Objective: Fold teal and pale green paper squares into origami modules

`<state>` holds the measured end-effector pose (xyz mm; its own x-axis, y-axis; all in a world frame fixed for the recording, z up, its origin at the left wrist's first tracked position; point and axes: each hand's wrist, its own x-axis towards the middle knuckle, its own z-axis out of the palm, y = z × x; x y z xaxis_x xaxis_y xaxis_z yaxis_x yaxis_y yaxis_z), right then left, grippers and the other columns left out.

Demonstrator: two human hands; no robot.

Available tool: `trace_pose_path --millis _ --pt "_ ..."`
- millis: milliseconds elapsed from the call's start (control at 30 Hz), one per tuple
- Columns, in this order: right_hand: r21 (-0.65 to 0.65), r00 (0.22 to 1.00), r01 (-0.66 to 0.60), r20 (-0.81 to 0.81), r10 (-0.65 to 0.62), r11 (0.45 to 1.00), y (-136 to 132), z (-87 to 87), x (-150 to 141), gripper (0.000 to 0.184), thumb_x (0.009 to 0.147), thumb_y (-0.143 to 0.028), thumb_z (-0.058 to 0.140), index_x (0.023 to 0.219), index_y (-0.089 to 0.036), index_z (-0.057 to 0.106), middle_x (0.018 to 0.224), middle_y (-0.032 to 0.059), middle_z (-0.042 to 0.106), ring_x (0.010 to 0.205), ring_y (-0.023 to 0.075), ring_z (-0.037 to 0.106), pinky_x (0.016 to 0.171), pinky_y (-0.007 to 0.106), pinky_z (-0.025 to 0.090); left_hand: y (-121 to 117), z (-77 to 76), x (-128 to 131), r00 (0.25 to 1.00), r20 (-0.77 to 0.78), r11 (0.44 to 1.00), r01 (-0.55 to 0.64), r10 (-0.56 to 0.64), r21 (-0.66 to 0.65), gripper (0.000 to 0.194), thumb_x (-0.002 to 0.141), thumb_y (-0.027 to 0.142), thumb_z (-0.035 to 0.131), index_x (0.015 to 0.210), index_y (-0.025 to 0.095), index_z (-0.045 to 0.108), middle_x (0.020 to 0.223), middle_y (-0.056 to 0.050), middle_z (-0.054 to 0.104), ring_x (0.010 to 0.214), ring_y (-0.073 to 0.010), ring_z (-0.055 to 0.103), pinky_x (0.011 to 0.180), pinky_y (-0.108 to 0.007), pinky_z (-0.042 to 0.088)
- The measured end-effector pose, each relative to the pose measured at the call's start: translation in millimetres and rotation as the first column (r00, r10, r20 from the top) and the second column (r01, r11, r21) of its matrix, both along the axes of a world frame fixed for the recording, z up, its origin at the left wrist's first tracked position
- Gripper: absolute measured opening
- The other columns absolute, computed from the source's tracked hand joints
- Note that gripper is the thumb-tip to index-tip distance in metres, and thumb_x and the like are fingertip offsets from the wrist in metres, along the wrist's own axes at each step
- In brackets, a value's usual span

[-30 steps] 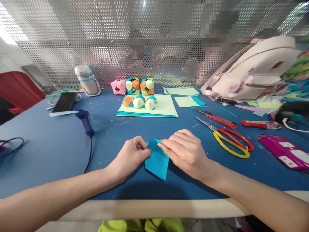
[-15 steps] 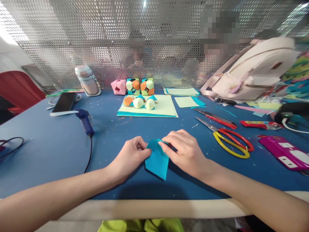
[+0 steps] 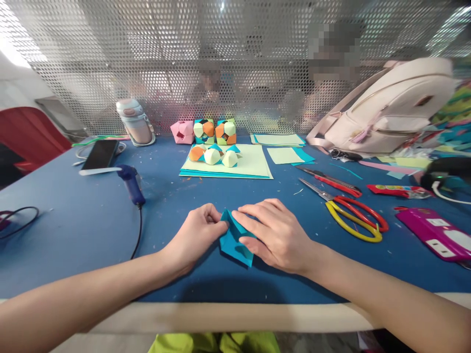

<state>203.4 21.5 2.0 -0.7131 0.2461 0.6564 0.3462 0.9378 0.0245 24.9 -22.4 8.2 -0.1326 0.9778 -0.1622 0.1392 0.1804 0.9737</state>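
Note:
Between my hands is a small piece of blue paper (image 3: 235, 247), partly folded, with a peak at its top and a pointed lower corner. My left hand (image 3: 201, 233) pinches its left edge between thumb and curled fingers. Over its right side lies my right hand (image 3: 274, 235), thumb and fingers on the paper near the fold. Beyond them, several folded paper pieces (image 3: 212, 157) in orange, cream and blue rest on a stack of pale yellow and blue sheets (image 3: 253, 164). Behind that stand a pink paper ball (image 3: 183, 132) and two multicoloured ones (image 3: 225, 131).
On the left lie a blue glue gun (image 3: 131, 184) with its cord, a phone (image 3: 100, 154) and an upright bottle (image 3: 135, 122). To the right are scissors (image 3: 355, 215), a red cutter (image 3: 333, 182), a magenta case (image 3: 436, 233) and a backpack (image 3: 393, 110). A perforated metal screen (image 3: 165, 63) closes the back.
The paper's rounded top has been folded into a sharp peak with a crease down the right. My right-hand fingers have moved left and flattened over it. My left hand keeps its pinch.

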Motion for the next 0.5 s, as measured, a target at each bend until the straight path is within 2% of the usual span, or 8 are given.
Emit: trace_pose_path --millis 100,167,233,367,500 --pt "-0.213 0.997 -0.007 -0.072 -0.009 0.977 -0.7 1.6 -0.7 0.034 0.097 -0.029 0.035 0.109 -0.013 0.062 0.1 0.0113 0.065 0.086 0.0189 0.058 0.074 0.035 0.044 0.1 0.7 -0.1 1.0 -0.022 1.0 0.001 0.0 0.028 0.017 0.063 0.018 0.059 0.058 0.018 0.043 0.053 0.008 0.04 0.052 -0.0071 0.034 0.047 -0.019 0.025" --pt "-0.277 0.994 -0.013 -0.11 -0.018 0.961 -0.6 1.3 -2.0 0.03 0.096 -0.026 0.039 0.108 -0.013 0.063 0.097 0.0102 0.065 0.085 0.0176 0.057 0.073 0.033 0.044 0.1 0.2 -0.1 1.0 -0.031 0.999 0.004 -0.003 0.037 0.016 0.064 0.018 0.059 0.058 0.018 0.044 0.053 0.008 0.042 0.052 -0.0074 0.035 0.048 -0.02 0.026" --pt "-0.223 0.989 -0.008 -0.145 -0.025 0.975 0.3 -0.3 -3.1 0.024 0.093 -0.023 0.045 0.107 -0.013 0.063 0.09 0.0091 0.065 0.08 0.0171 0.057 0.07 0.032 0.044 0.1 -0.4 0.3 1.0 -0.029 0.999 0.004 -0.003 0.039 0.017 0.064 0.018 0.06 0.059 0.018 0.044 0.053 0.007 0.042 0.053 -0.0075 0.036 0.048 -0.02 0.026" --pt "0.009 0.984 0.009 -0.177 -0.007 1.0 2.6 -3.3 -2.7 0.023 0.088 -0.009 0.047 0.104 -0.016 0.064 0.073 0.005 0.059 0.066 0.0151 0.052 0.062 0.031 0.041 -0.6 -0.1 1.9 1.0 0.019 1.0 0.003 -0.003 0.013 0.018 0.063 0.018 0.061 0.057 0.018 0.043 0.052 0.008 0.041 0.05 -0.0074 0.035 0.047 -0.02 0.025" --pt "0.125 0.991 -0.006 -0.133 0.023 0.992 2.0 -2.3 -1.7 0.021 0.087 -0.008 0.048 0.099 -0.016 0.064 0.073 0.0049 0.058 0.069 0.0152 0.051 0.065 0.031 0.042 -1.1 0.6 2.3 1.0 0.031 1.0 0.004 -0.004 -0.004 0.017 0.062 0.019 0.06 0.058 0.018 0.043 0.053 0.008 0.04 0.05 -0.0071 0.033 0.046 -0.02 0.024"
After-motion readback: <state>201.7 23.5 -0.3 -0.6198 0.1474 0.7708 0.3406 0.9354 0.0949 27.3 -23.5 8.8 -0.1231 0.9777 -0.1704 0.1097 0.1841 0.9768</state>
